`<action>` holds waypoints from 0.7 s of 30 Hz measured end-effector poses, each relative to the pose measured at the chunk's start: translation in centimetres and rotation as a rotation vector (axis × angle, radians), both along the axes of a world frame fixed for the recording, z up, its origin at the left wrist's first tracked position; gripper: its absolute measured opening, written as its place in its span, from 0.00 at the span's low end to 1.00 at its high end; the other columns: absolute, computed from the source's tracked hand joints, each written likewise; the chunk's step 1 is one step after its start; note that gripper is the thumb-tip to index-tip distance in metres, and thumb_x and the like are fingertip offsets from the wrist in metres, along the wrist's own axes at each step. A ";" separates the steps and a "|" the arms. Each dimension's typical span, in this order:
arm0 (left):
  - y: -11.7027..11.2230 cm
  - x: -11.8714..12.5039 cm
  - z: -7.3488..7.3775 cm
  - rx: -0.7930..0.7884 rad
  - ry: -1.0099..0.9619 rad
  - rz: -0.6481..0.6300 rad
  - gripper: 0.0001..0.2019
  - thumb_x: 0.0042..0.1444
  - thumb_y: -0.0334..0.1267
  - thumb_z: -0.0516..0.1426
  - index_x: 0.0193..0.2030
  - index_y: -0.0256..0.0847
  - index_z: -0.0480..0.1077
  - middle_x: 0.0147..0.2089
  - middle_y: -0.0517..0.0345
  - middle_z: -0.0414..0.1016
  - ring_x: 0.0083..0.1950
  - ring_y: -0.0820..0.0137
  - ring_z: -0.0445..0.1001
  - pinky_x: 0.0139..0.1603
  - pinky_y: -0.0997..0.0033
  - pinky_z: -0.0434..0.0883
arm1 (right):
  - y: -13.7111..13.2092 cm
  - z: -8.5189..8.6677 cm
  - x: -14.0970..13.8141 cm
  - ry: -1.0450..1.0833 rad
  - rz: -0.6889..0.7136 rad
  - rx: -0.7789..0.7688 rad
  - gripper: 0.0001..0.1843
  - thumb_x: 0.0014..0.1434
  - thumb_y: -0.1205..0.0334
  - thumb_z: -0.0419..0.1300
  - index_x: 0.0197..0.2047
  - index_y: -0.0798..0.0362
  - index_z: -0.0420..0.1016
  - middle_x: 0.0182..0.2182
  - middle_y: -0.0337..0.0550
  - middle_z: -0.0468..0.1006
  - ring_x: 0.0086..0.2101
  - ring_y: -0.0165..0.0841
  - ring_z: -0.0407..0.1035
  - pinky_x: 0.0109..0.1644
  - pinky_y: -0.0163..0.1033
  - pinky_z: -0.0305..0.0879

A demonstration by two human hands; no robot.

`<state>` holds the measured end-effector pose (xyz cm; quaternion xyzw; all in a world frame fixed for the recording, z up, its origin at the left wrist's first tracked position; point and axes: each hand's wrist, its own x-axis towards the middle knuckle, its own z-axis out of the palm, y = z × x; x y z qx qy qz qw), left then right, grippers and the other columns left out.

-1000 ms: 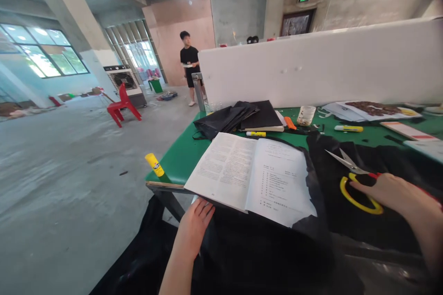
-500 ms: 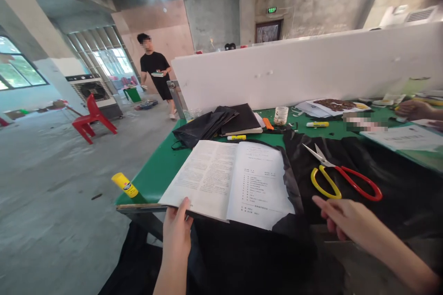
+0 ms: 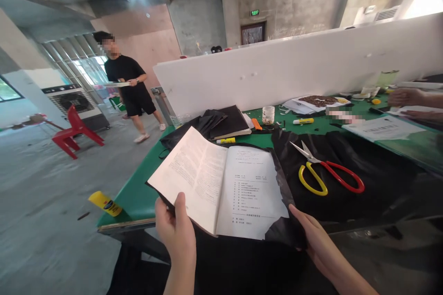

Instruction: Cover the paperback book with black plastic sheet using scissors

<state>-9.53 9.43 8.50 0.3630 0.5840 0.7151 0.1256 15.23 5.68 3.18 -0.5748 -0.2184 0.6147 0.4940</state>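
An open book (image 3: 207, 184) lies across the table's near edge, its left side tilted up. Black material with a ragged edge runs along the right page. My left hand (image 3: 176, 221) grips the lower left edge, thumb on the page and fingers underneath. At the lower right corner, my right hand (image 3: 308, 230) holds the book's black-covered edge, with its fingers partly hidden below. Scissors (image 3: 320, 166) with one yellow and one red handle lie partly open on black cloth (image 3: 346, 203) to the right. A yellow glue stick (image 3: 105, 203) stands at the table's left corner.
Behind the book are a black-covered book (image 3: 233, 120), a glue stick (image 3: 226, 140), an orange tool (image 3: 256, 124) and a jar (image 3: 268, 115). A white partition (image 3: 294, 64) borders the green table (image 3: 138, 189). Another person's hands (image 3: 411, 101) are at right; a person (image 3: 126, 83) walks at left.
My right hand has moved left from beside the scissors onto the book's right corner. The book's left side has been lifted. The walking person has come closer.
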 end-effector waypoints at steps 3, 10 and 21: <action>-0.5 0.6 0.8 0.031 0.172 0.021 0.11 0.55 0.42 0.56 0.43 0.41 0.68 0.39 0.56 0.72 0.40 0.66 0.72 0.40 0.70 0.69 | -0.1 0.3 0.1 0.007 0.009 0.034 0.17 0.48 0.46 0.63 0.33 0.51 0.75 0.29 0.39 0.77 0.30 0.33 0.71 0.33 0.34 0.67; -1.4 1.4 1.3 0.255 0.746 -0.119 0.09 0.52 0.31 0.57 0.40 0.41 0.66 0.37 0.54 0.70 0.38 0.66 0.71 0.38 0.69 0.69 | 0.1 -0.5 1.1 -0.202 0.173 0.181 0.22 0.49 0.44 0.61 0.35 0.56 0.75 0.31 0.42 0.77 0.35 0.38 0.70 0.36 0.36 0.65; -2.6 6.1 0.0 0.204 1.177 -0.677 0.26 0.56 0.30 0.53 0.62 0.48 0.59 0.43 0.50 0.75 0.42 0.62 0.75 0.42 0.66 0.74 | -0.1 -0.5 2.2 -0.466 0.182 0.251 0.19 0.49 0.47 0.60 0.26 0.57 0.71 0.24 0.40 0.73 0.27 0.32 0.65 0.28 0.33 0.59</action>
